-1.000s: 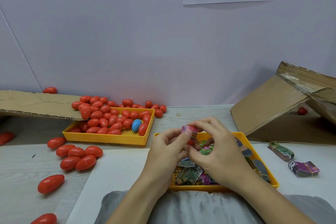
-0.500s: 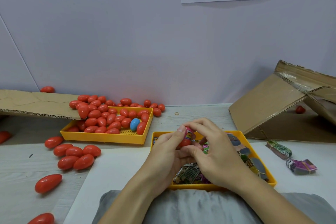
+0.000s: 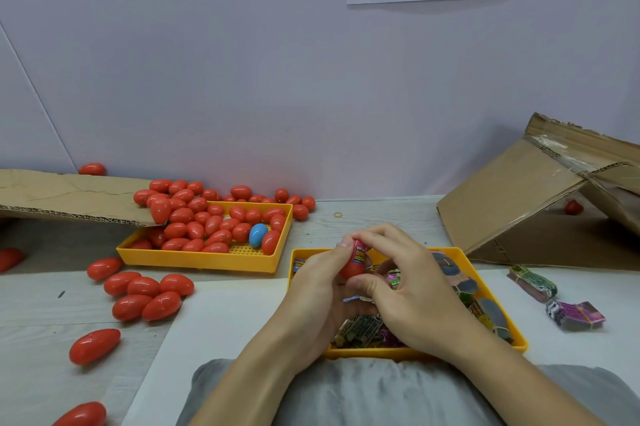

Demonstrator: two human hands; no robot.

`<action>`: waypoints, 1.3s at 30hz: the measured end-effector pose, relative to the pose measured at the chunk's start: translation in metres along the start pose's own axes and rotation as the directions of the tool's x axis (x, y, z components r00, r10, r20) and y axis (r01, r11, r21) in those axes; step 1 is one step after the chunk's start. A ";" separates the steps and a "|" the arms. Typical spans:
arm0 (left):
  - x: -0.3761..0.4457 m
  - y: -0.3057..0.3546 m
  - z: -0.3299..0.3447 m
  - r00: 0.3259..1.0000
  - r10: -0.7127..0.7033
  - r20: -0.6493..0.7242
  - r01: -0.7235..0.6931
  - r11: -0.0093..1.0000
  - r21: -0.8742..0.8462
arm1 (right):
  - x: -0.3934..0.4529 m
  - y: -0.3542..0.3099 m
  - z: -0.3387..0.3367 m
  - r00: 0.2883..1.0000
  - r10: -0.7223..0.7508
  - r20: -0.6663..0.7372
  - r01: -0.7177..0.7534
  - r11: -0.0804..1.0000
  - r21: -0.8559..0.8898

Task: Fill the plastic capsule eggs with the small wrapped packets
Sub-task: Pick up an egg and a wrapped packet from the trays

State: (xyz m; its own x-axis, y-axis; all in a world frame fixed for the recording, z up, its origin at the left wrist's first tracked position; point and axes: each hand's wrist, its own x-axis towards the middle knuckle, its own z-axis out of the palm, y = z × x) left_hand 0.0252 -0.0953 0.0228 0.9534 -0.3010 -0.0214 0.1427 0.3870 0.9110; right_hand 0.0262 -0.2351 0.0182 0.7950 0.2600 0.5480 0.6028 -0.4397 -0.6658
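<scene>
My left hand [image 3: 320, 290] grips a red egg half [image 3: 349, 270] from the left, thumb tip at its top. A pink wrapped packet [image 3: 360, 254] sticks out of that half. My right hand [image 3: 412, 287] curls over it from the right, fingers on the packet's top and thumb under the egg. Both hands hover over the near yellow tray [image 3: 485, 287], which holds several wrapped packets [image 3: 360, 328]. A second yellow tray [image 3: 194, 257] at the left is heaped with red eggs [image 3: 204, 221] and one blue egg [image 3: 258, 234].
Loose red eggs [image 3: 145, 294] lie on the table at the left. A cardboard flap [image 3: 69, 197] overhangs the left tray. A tilted cardboard box [image 3: 519, 197] stands at the right, and two banded packet bundles [image 3: 575, 315] lie in front of it.
Both hands have sunk a little toward the near tray. The pink packet sits deeper in the red half, and my right fingers have closed over its top.
</scene>
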 end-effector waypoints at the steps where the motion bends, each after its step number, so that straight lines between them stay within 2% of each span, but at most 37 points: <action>1: 0.000 0.000 0.000 1.000 0.001 -0.009 -0.001 1.000 0.010 | 0.000 0.000 0.000 1.000 -0.004 0.002 0.004 1.000 0.005; 7: -0.001 0.000 0.002 1.000 -0.023 -0.014 0.023 1.000 0.021 | 0.000 0.000 0.000 1.000 0.010 0.010 -0.011 0.998 0.059; 14: 0.000 -0.001 0.001 1.000 -0.028 -0.004 0.028 0.999 0.044 | 0.001 0.001 0.000 1.000 0.010 0.005 -0.010 0.999 0.046; 21: 0.003 -0.007 -0.002 0.996 0.051 0.075 -0.061 0.989 0.138 | -0.001 0.000 0.001 0.998 -0.044 -0.041 0.040 0.995 -0.091; 27: 0.004 -0.008 0.001 0.995 0.066 0.075 -0.079 0.981 0.178 | -0.001 0.000 0.002 0.999 -0.035 -0.039 0.028 0.985 -0.169; 29: 0.005 -0.008 0.000 0.995 0.076 0.060 -0.085 0.982 0.167 | -0.001 -0.001 0.002 0.999 -0.021 -0.044 0.014 0.989 -0.148; 34: 0.005 -0.006 -0.004 0.998 0.060 0.000 -0.060 0.991 0.119 | 0.001 -0.003 -0.002 0.998 0.063 -0.008 -0.062 0.996 0.067; 39: 0.006 -0.010 -0.005 0.996 0.088 -0.001 -0.087 0.986 0.145 | 0.000 -0.002 -0.001 0.997 0.081 -0.008 -0.080 0.995 0.057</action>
State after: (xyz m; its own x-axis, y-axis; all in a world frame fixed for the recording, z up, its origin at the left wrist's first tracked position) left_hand 0.0307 -0.0967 0.0115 0.9625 -0.2649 0.0584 0.0192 0.2814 0.9594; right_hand 0.0244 -0.2350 0.0200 0.8404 0.2165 0.4969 0.5402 -0.4095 -0.7352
